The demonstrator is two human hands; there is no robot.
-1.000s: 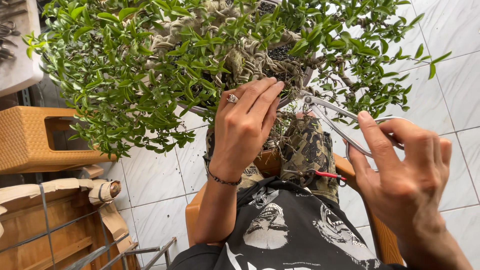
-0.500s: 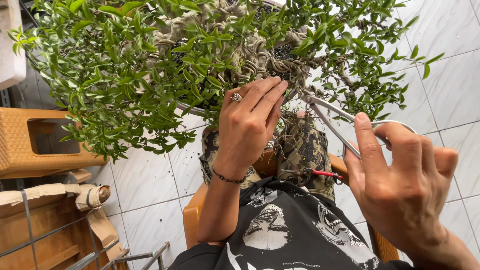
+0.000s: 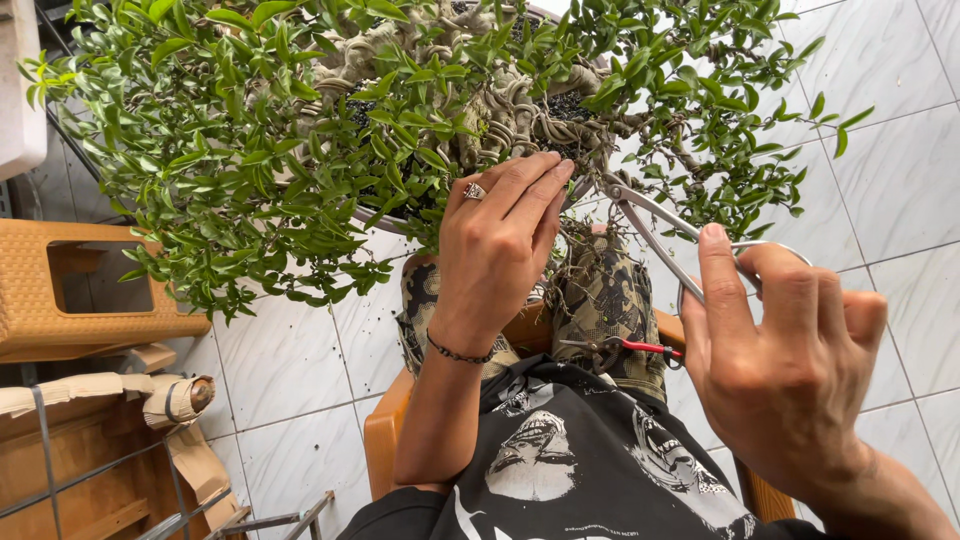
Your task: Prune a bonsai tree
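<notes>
Beneath the bonsai (image 3: 400,130), left hand (image 3: 495,250) flat-fingered against foliage; right hand (image 3: 790,360) gripping scissors (image 3: 650,225) just beside

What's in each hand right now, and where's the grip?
Right hand holds metal shears by the looped handles. Left hand rests fingers on the bonsai branches; whether it pinches one cannot be told.

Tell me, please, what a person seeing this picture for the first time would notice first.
The leafy potted bonsai fills the top of the view, its twisted pale trunk at the centre. The left hand, with a ring and a bracelet, reaches into the branches. The right hand holds long metal shears pointed at the trunk.
</notes>
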